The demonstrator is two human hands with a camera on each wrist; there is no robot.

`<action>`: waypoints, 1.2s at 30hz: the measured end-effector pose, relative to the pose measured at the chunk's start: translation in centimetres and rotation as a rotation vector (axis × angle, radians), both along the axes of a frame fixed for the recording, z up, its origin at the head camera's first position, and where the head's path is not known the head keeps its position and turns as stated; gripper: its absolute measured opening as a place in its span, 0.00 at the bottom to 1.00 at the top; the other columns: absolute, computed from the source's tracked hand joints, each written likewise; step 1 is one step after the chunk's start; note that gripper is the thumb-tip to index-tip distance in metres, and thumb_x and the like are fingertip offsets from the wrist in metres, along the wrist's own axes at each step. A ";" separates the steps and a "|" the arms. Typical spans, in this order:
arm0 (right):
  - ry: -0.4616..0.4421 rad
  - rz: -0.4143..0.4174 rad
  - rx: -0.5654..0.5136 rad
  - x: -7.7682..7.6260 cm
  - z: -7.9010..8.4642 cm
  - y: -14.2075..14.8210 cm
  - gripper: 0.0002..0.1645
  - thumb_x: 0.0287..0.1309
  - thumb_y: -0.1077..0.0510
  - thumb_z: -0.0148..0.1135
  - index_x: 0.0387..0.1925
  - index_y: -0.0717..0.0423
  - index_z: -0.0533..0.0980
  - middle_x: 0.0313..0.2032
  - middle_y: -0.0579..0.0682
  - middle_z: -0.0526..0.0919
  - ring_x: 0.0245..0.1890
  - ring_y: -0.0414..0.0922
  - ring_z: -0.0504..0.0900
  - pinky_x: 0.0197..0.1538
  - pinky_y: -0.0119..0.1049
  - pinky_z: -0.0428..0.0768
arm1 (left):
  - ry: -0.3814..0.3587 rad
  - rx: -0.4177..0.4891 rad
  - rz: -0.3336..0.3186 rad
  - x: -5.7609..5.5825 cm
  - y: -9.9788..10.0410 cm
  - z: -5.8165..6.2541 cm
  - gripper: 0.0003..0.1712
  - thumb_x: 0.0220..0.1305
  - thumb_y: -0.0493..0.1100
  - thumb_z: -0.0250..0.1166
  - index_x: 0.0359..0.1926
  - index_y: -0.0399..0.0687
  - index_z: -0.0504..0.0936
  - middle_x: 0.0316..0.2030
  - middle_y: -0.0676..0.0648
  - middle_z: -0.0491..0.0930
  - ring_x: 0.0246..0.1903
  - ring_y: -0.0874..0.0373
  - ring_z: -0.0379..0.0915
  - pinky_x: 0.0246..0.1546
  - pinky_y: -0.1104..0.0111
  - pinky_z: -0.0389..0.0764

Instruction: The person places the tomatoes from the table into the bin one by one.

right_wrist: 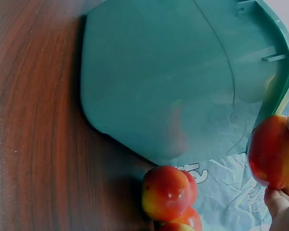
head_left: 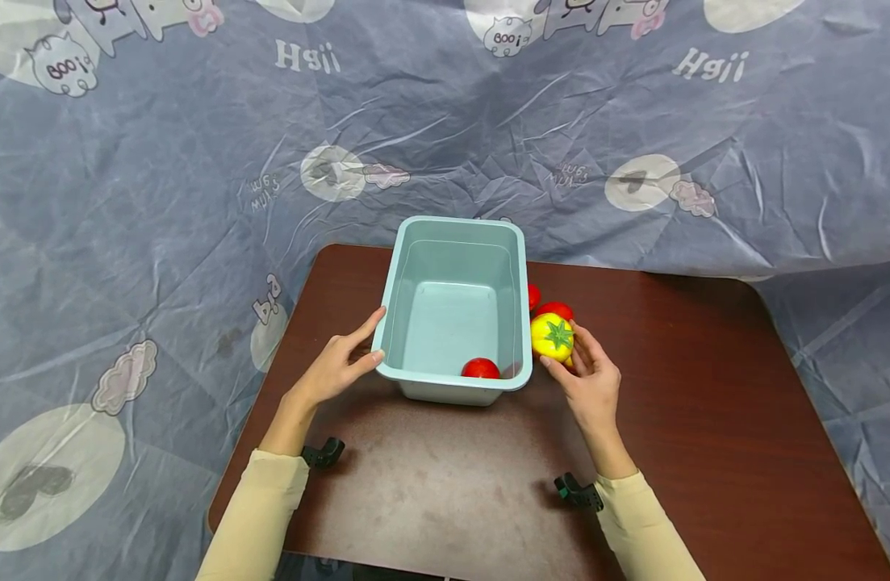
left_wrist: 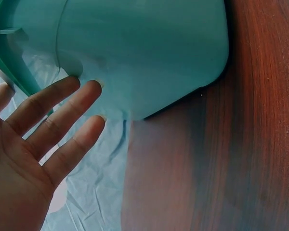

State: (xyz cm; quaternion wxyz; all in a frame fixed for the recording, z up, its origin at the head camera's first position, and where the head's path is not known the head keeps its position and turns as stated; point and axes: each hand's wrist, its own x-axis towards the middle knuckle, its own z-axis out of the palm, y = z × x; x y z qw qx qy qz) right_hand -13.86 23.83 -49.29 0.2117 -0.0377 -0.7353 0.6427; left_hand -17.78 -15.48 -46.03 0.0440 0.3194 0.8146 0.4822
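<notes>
A pale blue-green plastic bin (head_left: 455, 390) stands on the table, with one red tomato (head_left: 481, 369) in its near right corner. My left hand (head_left: 334, 369) touches the bin's left rim with thumb and index finger; the other fingers (left_wrist: 70, 108) are straight and spread beside the wall. Beyond the right rim, my right hand (head_left: 592, 391) pinches a yellow tomato (head_left: 552, 336) with a green star-shaped top between thumb and fingers. That tomato is raised beside the rim, its underside reddish in the right wrist view.
Along the bin's right side lie more red tomatoes (head_left: 556, 309), partly hidden by the held one; the right wrist view shows several red-and-yellow ones (right_wrist: 166, 192) clustered there. The dark brown table (head_left: 691, 403) meets a grey-blue printed cloth (head_left: 219, 161) at the back and left.
</notes>
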 end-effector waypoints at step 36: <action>0.165 0.067 -0.080 -0.1 3.3 -1.8 0.41 0.42 0.75 0.73 0.62 0.64 0.72 0.63 0.66 0.73 0.60 0.41 0.78 0.57 0.26 0.75 | 0.016 -0.008 -0.001 0.0 -0.1 -0.1 0.39 0.68 0.34 0.58 0.75 0.35 0.51 0.64 0.31 0.69 0.57 0.43 0.76 0.52 0.70 0.79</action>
